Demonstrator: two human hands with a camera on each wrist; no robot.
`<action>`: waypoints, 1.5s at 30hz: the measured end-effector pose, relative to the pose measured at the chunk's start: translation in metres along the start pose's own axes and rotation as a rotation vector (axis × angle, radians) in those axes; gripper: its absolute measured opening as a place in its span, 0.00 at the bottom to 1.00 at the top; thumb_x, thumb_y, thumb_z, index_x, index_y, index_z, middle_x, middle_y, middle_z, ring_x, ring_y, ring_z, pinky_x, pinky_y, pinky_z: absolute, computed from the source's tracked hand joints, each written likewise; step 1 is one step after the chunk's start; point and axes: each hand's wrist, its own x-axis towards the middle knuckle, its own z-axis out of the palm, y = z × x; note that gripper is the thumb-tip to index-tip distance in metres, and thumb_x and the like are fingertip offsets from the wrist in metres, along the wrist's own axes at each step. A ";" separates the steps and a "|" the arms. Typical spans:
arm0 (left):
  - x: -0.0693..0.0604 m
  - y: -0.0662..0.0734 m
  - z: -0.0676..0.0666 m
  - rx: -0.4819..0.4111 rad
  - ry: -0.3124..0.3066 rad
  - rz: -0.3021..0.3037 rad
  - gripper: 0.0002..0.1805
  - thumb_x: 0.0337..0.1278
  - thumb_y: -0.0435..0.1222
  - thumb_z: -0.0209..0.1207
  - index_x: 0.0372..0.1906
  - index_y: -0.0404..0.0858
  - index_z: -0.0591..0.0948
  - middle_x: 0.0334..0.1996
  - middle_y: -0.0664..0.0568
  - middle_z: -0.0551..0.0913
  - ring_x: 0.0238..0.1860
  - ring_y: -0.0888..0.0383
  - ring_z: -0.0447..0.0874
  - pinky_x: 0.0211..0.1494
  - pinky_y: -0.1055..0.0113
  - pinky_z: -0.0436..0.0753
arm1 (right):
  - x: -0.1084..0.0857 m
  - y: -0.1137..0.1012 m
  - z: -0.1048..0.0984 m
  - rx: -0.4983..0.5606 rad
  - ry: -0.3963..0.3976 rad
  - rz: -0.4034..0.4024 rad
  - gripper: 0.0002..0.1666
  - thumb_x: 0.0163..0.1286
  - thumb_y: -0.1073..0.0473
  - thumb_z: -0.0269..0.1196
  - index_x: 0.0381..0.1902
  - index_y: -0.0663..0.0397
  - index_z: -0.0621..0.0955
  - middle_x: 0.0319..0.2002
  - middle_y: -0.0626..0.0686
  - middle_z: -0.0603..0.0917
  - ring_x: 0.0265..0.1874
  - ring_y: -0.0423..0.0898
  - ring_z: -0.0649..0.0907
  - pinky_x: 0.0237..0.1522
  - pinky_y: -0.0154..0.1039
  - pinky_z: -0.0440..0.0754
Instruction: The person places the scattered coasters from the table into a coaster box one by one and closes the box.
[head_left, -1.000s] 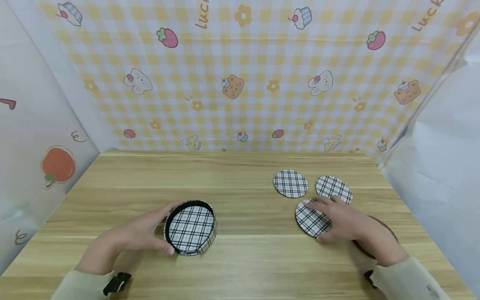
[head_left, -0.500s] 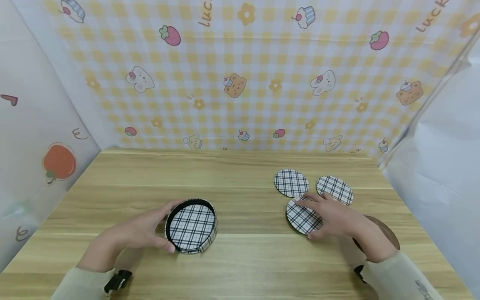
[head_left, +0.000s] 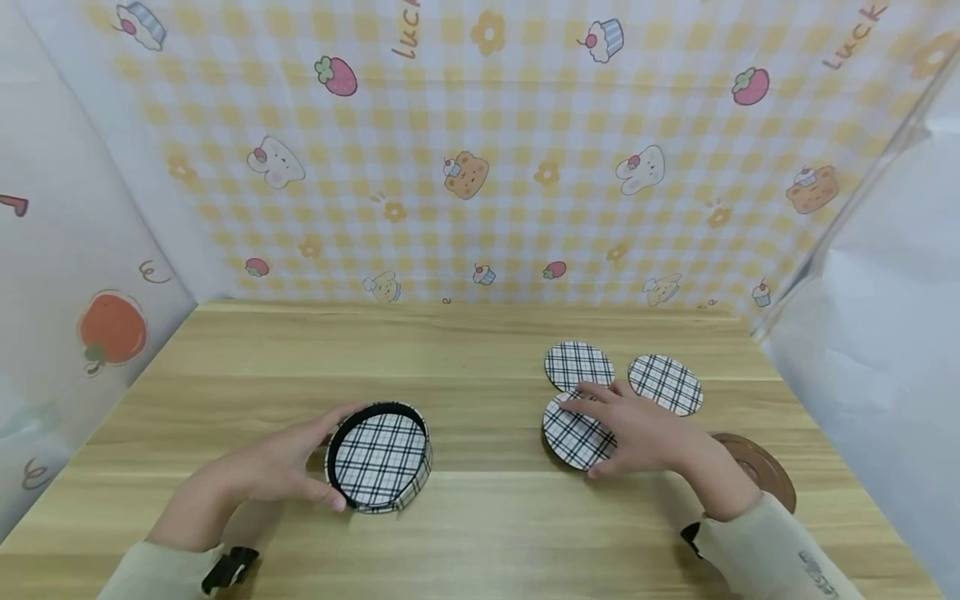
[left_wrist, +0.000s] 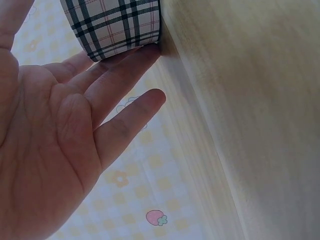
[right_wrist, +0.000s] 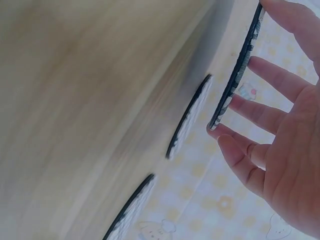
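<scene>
My left hand grips the side of a round plaid coaster holder, which has a black inner wall and stands on the table at left of centre. A plaid round shows inside it; whether that is a coaster or the lined floor I cannot tell. In the left wrist view, the fingers lie along the plaid wall. My right hand holds a round plaid coaster by its edges. The right wrist view shows this coaster edge-on, raised off the table, with its dark underside towards the wood.
Two more plaid coasters, one behind the held one and another to its right, lie flat. A brown disc lies partly behind my right forearm. A yellow checked cloth backs the wooden table.
My right hand has moved left with the coaster, and more of the brown disc now shows. The left hand and the holder have stayed in place.
</scene>
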 end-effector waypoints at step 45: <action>0.000 -0.003 0.001 0.010 0.000 0.000 0.63 0.36 0.56 0.74 0.77 0.37 0.55 0.67 0.40 0.73 0.67 0.38 0.71 0.66 0.41 0.70 | 0.088 -0.105 -0.013 -0.044 -0.113 -0.223 0.51 0.53 0.35 0.71 0.74 0.27 0.65 0.77 0.49 0.61 0.61 0.51 0.69 0.43 0.40 0.80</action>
